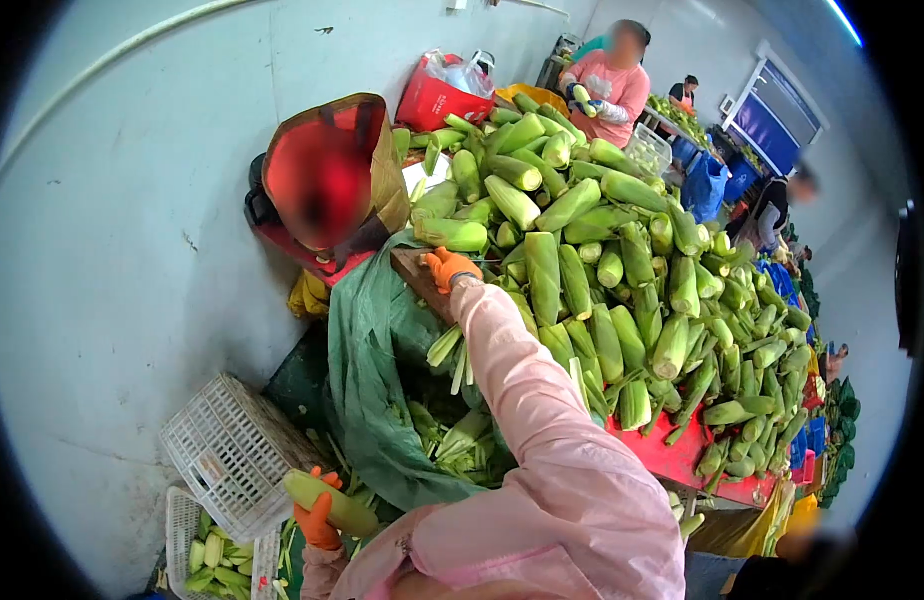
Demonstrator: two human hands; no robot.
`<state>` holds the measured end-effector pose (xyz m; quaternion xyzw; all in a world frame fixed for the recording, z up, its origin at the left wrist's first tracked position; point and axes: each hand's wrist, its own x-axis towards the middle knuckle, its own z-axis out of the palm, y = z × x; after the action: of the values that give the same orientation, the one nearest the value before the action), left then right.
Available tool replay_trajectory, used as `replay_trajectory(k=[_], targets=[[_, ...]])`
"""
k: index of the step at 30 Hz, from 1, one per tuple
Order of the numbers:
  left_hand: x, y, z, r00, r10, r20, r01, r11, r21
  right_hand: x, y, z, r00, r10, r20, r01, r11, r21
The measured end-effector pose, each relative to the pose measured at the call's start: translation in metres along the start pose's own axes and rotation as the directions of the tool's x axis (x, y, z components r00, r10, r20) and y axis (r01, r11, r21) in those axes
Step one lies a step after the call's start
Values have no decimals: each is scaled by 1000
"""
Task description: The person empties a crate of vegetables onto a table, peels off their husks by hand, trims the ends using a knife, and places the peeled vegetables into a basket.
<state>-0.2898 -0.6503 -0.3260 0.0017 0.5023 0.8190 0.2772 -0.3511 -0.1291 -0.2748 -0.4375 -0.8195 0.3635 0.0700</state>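
My left hand (320, 512), in an orange glove, is wrapped round a green corn cob (332, 503) at the lower left, beside the white crates. My right hand (449, 268), also gloved in orange, is at the end of a wooden board (422, 284) by the edge of the corn pile (602, 260). Its fingers are curled, and what they hold is too small to make out. Below the board hangs a green mesh sack (367, 370) with husks and cut pieces (462, 440) inside.
White crates (227, 450) stand at the lower left, one with corn in it. A bag with a red lining (327, 180) and a red bag (442, 95) are along the wall. A person in pink (617, 90) stands behind the pile; other people are farther right.
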Motion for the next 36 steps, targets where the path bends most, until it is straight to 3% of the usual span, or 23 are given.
replay_trajectory(k=[2, 4, 7, 8, 10, 16, 23, 25, 26, 27, 28, 29, 31, 32, 34, 35, 36], targets=[[7, -3, 5, 1000, -8, 17, 8, 1000, -8, 2, -4, -3, 997, 63, 32, -58, 987, -149], [18, -7, 11, 997, 21, 70, -21, 1000, 9, 9, -6, -4, 995, 94, 15, -91, 989, -120], [25, -6, 33, 989, -7, 150, 5, 1000, 13, -6, -21, -19, 998, -40, -53, 12, 891, -453], [26, -9, 40, 986, -6, 165, 5, 1000, 11, -3, -20, -19, 999, 48, 8, -40, 903, -429], [29, -12, 52, 982, -38, 186, 31, 999, 39, 4, -2, -2, 990, -117, -73, 63, 856, -514], [16, -16, 70, 969, -136, 206, 130, 991, 42, -21, -13, -3, 999, -37, -30, 15, 848, -530], [8, -21, 75, 970, -136, 202, 129, 991, 48, -85, 39, -29, 985, 13, -174, -58, 965, -255], [9, -22, 85, 963, -123, 239, 114, 992, 50, -120, 47, -44, 984, 48, -174, 0, 963, 268], [10, -22, 93, 955, -115, 274, 103, 993, 55, -136, 51, -47, 983, 48, -179, 2, 963, 268], [9, -20, 104, 952, -102, 288, 84, 994, 74, -153, 55, -48, 974, -16, -226, 140, 827, 545], [6, -17, 119, 945, -86, 316, 61, 994, 87, -172, 59, -48, 957, -59, -285, 263, 596, 759], [7, -21, 126, 930, -91, 355, 65, 994, 84, -199, 60, -54, 958, -52, -282, 256, 595, 762], [5, -24, 145, 900, -124, 417, 85, 990, 113, -251, 65, -69, 949, -107, -297, 314, 397, 862], [3, -25, 156, 876, -141, 461, 91, 987, 129, -266, 78, -69, 952, -101, -290, 306, 397, 865], [-2, -32, 171, 832, -186, 523, 125, 981, 149, -299, 101, -65, 968, -250, 14, 81, 366, 927], [-4, -34, 179, 802, -222, 555, 148, 973, 175, -301, 120, -51, 959, -246, 142, -58, 321, 945], [-7, -36, 188, 771, -257, 582, 173, 965, 198, -311, 130, -45, 959, -233, 163, -85, 313, 946]])
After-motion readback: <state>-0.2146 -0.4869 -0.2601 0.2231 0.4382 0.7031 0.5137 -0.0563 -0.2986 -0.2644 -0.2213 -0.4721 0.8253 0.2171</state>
